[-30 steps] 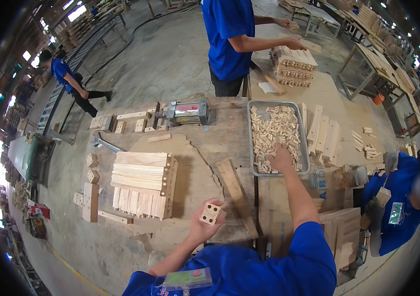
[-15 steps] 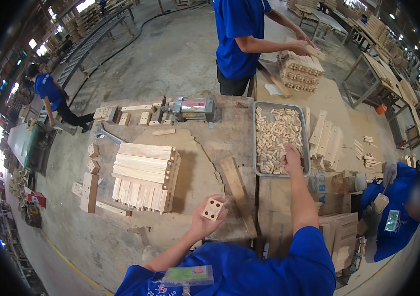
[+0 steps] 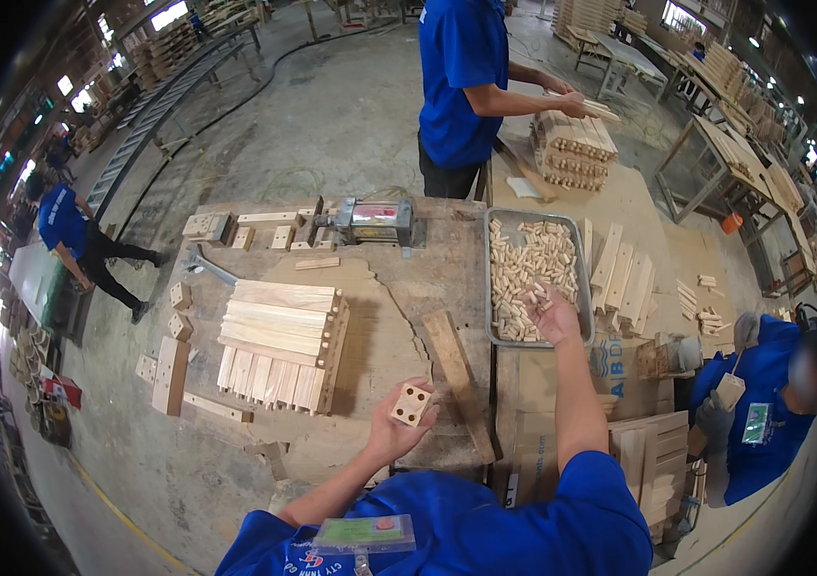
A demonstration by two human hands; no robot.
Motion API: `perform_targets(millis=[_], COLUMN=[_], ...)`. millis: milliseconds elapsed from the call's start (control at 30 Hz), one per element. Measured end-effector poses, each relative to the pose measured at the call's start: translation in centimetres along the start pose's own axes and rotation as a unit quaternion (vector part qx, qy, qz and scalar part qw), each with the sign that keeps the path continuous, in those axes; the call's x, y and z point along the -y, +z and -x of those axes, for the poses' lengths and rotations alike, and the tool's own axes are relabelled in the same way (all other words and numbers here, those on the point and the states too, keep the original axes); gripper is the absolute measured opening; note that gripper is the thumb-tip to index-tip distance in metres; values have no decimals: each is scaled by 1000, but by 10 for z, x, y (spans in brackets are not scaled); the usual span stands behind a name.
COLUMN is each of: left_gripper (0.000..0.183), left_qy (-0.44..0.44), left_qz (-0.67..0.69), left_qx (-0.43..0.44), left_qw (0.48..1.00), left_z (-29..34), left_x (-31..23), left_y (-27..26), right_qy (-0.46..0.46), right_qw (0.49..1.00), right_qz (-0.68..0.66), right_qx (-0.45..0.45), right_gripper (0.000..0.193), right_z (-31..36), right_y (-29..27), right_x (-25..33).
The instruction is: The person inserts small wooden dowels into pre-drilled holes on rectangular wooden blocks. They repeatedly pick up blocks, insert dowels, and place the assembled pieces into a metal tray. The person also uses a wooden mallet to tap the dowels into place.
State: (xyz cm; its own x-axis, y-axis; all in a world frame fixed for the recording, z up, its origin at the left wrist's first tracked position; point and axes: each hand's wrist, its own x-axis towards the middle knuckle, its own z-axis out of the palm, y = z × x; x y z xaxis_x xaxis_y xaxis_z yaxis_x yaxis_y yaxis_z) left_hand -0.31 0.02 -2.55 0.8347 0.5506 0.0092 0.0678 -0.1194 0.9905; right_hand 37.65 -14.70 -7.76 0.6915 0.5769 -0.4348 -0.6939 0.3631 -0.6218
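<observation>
Block (image 3: 412, 405) and pegs (image 3: 528, 257) look like bare wood, matt and pretty smooth. Tray (image 3: 587, 278) is dull grey metal, cardboard (image 3: 370, 326) is matt with a ragged edge, shirt (image 3: 466, 523) matt cloth, badge cover (image 3: 362, 536) shiny plastic.

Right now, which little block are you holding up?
The block with four dark holes, in the left hand; the blocks near the wrench rest on the table.

Left hand (image 3: 392, 429) is curled; right hand (image 3: 556, 320) reaches farther forward.
</observation>
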Motion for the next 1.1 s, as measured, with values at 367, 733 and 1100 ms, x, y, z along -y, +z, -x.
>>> perform_targets(millis=[367, 733, 1100], left_gripper=[53, 46, 57], left_qy=[38, 226, 122], left_qz=[-19, -56, 4], left_qx=[-3, -102, -20], left_qw=[999, 967, 992], left_z=[-1, 3, 5], left_x=[2, 15, 12], left_y=[-2, 13, 1], right_qy=[-14, -97, -6], right_qw=[999, 978, 831], right_qz=[5, 133, 527], right_qx=[-39, 129, 175], right_gripper=[30, 31, 18], right_z=[1, 15, 177], right_y=[-6, -35, 157], right_x=[-1, 32, -37])
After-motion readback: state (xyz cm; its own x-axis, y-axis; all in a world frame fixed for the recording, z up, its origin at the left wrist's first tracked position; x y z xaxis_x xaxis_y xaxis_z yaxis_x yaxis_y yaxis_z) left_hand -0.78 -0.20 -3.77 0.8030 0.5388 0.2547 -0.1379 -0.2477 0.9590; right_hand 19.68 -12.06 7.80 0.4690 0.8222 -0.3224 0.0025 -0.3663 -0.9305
